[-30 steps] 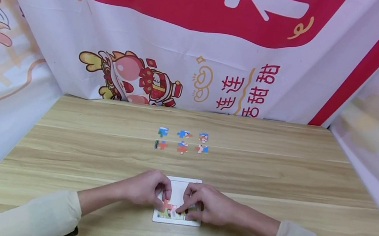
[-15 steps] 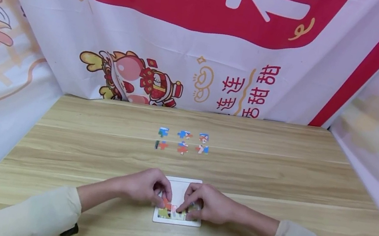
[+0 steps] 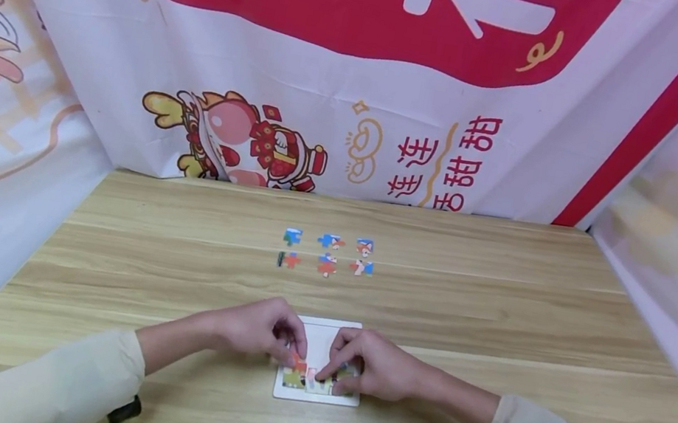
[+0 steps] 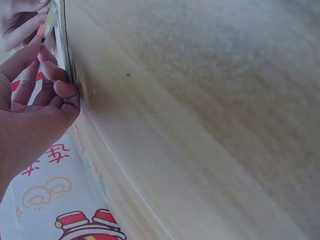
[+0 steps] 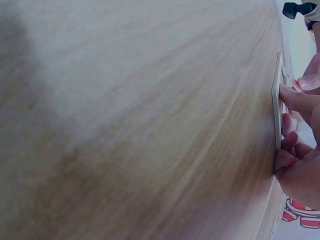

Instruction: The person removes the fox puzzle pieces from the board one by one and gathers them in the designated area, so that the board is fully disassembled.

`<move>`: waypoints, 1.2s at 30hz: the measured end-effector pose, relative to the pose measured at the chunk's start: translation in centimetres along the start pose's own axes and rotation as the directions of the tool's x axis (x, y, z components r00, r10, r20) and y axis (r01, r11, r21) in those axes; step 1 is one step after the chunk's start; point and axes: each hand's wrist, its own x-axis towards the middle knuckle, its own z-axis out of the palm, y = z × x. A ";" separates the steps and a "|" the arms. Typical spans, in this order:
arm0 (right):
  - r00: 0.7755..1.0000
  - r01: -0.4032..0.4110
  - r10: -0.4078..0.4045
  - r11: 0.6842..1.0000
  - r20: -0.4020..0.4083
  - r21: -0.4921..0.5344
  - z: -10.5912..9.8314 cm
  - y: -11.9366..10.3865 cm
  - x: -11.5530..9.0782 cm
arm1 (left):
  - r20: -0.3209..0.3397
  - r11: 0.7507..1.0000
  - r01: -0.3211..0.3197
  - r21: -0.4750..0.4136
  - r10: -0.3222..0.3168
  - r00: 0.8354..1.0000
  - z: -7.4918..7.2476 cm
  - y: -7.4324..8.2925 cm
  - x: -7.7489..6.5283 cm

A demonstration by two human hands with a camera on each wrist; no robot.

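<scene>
A white puzzle tray lies on the table near the person, with colourful pieces along its near side. My left hand is at the tray's left side and pinches an orange and green puzzle piece between thumb and index finger. That piece is tilted in the left wrist view. From the right, my right hand reaches over the tray, its fingertips pressing on the fitted pieces. In the right wrist view its thumb rests on the tray. My hands partly cover the pieces.
Several loose puzzle pieces lie in two short rows farther back on the wooden table. Printed cloth hangs along the table's back edge and both sides.
My left hand has shifted slightly up and left, tilting the orange and green piece with its fingers. The right hand has stayed in place on the tray.
</scene>
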 end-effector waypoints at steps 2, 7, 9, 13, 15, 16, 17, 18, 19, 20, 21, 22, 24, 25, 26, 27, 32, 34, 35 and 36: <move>1.000 -0.007 0.007 1.000 0.002 0.005 0.0 0.0 0.0 | -0.001 1.000 -0.002 -0.023 0.002 1.000 -0.1 0.0 -0.1; 1.000 -0.030 0.030 0.999 0.007 0.013 0.0 -0.1 0.0 | -0.029 0.999 -0.012 -0.030 0.011 1.000 -0.6 0.0 -0.2; 1.000 -0.026 0.026 1.000 0.005 0.009 0.0 -0.1 0.0 | -0.049 1.000 0.000 -0.020 -0.001 0.999 -0.8 0.1 -0.2; 1.000 -0.015 0.015 1.000 0.003 0.003 0.0 -0.2 0.0 | -0.090 1.000 0.018 -0.015 -0.019 0.996 -1.2 0.1 -0.2; 1.000 -0.012 0.012 1.000 0.001 0.003 0.1 -0.1 0.0 | -0.102 1.000 0.008 -0.017 -0.010 0.995 -1.4 0.0 -0.2; 1.000 -0.012 0.012 1.000 0.000 0.004 0.1 -0.1 -0.1 | -0.107 1.000 0.001 -0.012 -0.002 0.994 -1.5 0.0 -0.1; 1.000 -0.012 0.012 1.000 0.000 0.007 0.1 -0.1 -0.1 | -0.110 1.000 -0.002 -0.014 0.001 0.994 -1.6 -0.1 -0.1; 1.000 -0.014 0.014 1.000 0.000 0.010 0.1 -0.1 -0.1 | -0.117 1.000 -0.003 -0.014 0.001 0.993 -1.7 -0.1 -0.1; 1.000 -0.017 0.017 1.000 0.000 0.012 0.1 -0.1 -0.1 | -0.125 1.000 -0.004 -0.013 0.002 0.992 -1.8 -0.1 0.0; 1.000 -0.020 0.020 1.000 0.000 0.014 0.1 0.0 0.0 | -0.131 1.000 -0.007 -0.016 0.005 0.991 -1.9 -0.2 0.0; 1.000 -0.024 0.024 1.000 0.002 0.016 0.1 0.0 0.0 | -0.143 1.000 -0.008 -0.017 0.006 0.990 -2.1 -0.3 0.0; 1.000 -0.027 0.027 0.999 0.003 0.017 0.0 0.0 0.0 | -0.158 1.000 -0.003 -0.020 0.000 0.987 -2.2 -0.3 -0.1; 0.999 -0.034 0.033 0.999 0.004 0.016 0.0 0.0 0.0 | -0.194 1.000 0.002 -0.029 -0.007 0.981 -2.4 -0.3 -0.1; 0.999 -0.036 0.036 0.999 0.005 0.014 0.0 0.0 0.0 | -0.211 1.000 -0.002 -0.027 -0.004 0.977 -2.6 -0.3 -0.1; 0.999 -0.037 0.037 0.999 0.006 0.012 0.0 0.0 0.0 | -0.227 1.000 -0.006 -0.029 -0.001 0.974 -2.7 -0.4 -0.1; 0.999 -0.038 0.038 0.999 0.006 0.011 0.0 0.0 -0.1 | -0.241 0.999 -0.006 -0.031 -0.001 0.971 -2.8 -0.4 -0.1; 0.999 -0.042 0.042 0.999 0.007 0.014 0.0 0.0 0.0 | -0.272 1.000 -0.001 -0.003 0.000 0.962 -3.6 -0.8 -0.1; 0.999 -0.041 0.041 0.999 0.005 0.014 0.0 0.0 0.0 | -0.283 0.999 -0.005 0.039 0.016 0.959 -3.9 -1.0 -0.1; 0.999 -0.039 0.039 0.999 0.004 0.015 0.0 0.0 -0.1 | -0.291 0.998 -0.010 0.067 0.029 0.956 -4.0 -1.1 -0.1; 0.999 -0.038 0.038 0.999 0.002 0.014 0.0 0.0 -0.1 | -0.299 0.996 -0.013 0.090 0.039 0.953 -4.2 -1.2 -0.1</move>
